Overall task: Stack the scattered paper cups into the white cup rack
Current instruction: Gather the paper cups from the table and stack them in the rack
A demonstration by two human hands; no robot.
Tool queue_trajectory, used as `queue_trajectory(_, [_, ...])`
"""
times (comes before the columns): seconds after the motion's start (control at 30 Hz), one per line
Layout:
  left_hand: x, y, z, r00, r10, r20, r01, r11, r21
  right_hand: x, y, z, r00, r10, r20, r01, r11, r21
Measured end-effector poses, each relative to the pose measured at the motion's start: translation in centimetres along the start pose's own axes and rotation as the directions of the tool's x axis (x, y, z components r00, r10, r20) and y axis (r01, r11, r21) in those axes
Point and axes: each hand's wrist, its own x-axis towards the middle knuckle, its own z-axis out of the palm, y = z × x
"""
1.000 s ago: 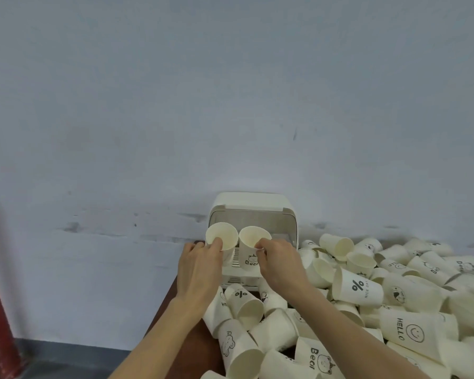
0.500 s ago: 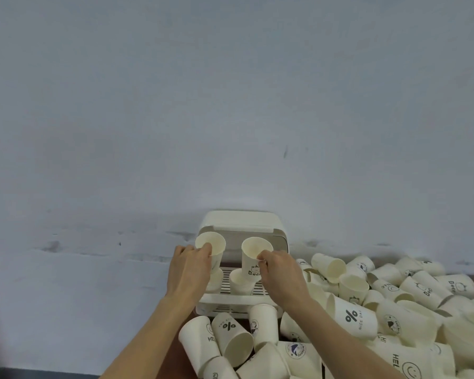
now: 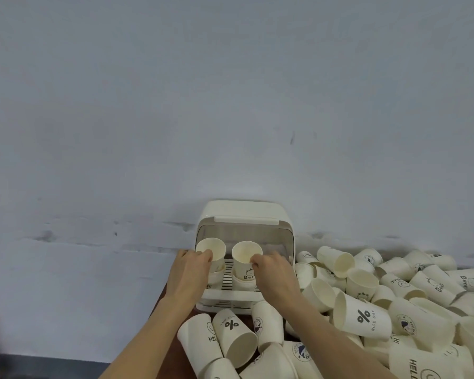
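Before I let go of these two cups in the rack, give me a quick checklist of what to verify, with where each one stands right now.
1. Left hand grips the left cup at its rim: ok.
2. Right hand grips the right cup at its rim: ok.
3. Both cups upright, mouths up: ok.
4. Each cup nested into a cup already in the white cup rack: ok, both sit in lower cups.
5. Pushed fully down: cannot tell, the hands hide the seams.
6. Rack lid raised clear of the cups: ok.
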Motion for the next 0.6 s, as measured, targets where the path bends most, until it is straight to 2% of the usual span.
queue_trajectory(0.3, [0.2, -1.2, 2.5, 0.997, 0.036, 0.075, -0.044, 0.993, 0.110, -0.3, 0.1, 2.7, 0.992, 0.029, 0.125, -0.026, 0.999, -0.026])
queue_trajectory(0.6, [-0.6, -1.0, 3.0, 0.992, 0.015, 0.122, -0.025, 0.996, 0.088, -0.8, -0.4, 2.6, 0.981, 0.038, 0.190, -0.033, 0.999, -0.031])
